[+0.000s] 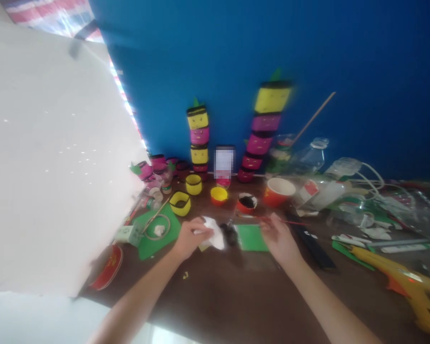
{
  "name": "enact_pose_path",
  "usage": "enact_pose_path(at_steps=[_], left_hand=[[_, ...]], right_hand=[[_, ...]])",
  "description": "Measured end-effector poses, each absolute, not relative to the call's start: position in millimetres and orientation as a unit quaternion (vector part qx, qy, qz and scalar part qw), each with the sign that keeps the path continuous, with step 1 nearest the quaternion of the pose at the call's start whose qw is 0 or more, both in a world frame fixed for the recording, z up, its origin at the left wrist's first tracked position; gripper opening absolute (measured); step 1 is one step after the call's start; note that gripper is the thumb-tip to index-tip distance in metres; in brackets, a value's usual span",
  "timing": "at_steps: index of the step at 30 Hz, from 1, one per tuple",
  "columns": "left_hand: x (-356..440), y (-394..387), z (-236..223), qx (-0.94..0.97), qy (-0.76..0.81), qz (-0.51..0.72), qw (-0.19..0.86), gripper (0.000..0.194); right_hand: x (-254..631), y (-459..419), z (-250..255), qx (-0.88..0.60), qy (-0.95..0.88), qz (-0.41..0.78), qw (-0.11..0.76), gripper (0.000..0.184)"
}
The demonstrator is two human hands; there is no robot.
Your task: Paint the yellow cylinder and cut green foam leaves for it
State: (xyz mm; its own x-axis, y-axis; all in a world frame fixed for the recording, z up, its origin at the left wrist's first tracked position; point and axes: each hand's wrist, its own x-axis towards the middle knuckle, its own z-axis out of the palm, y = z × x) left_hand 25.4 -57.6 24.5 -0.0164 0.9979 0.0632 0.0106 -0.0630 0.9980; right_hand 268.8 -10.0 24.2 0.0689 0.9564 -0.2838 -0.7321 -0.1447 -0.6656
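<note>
My left hand (192, 235) pinches a crumpled white tissue (215, 233) just above the table. Between the fingers of my right hand (277, 235) lies a thin red paintbrush (297, 223), its tip pointing left. Under that hand is a green sheet (251, 238). A small dark object (230, 235) sits between the tissue and the green sheet, too blurred to name. Just beyond my hands are a cup of black paint (247, 203) and a cup of yellow paint (219, 196). Two yellow rings with black rims (179, 204) are further left.
Against the blue wall stand two stacks of pink and yellow pieces with drawn faces (199, 136). A paper cup (279, 192) and clear plastic bottles (313, 155) are at the right. A yellow glue gun (397, 270) lies near right; a red lid (107, 267) is at the left.
</note>
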Motion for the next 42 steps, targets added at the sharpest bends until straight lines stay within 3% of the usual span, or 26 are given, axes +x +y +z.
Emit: enact_pose_path(at_steps=[10,19,28,36,42], left_hand=[[26.9,-59.3,18.9,0.479,0.467,0.489,0.56,0.051],[30.1,-63.4,27.0,0.528,0.489,0.48,0.501,0.026],[38.6,-64.8,23.2,0.424,0.509,0.474,0.58,0.042],[42.0,-66.2,24.9,0.397,0.56,0.531,0.497,0.032],[47.1,-66.4,21.1,0.459,0.501,0.581,0.448,0.019]], right_hand=[[270.8,-7.9,19.5,-0.358,-0.153,0.68,0.621,0.025],[272.5,-9.3,17.4,-0.355,-0.165,0.682,0.618,0.019],[264.6,-14.2,28.3,-0.339,-0.193,0.695,0.604,0.029],[252.9,-28.1,41.2,-0.28,-0.225,0.775,0.519,0.035],[239.5,-40.8,43.8,-0.249,-0.263,0.824,0.437,0.04]])
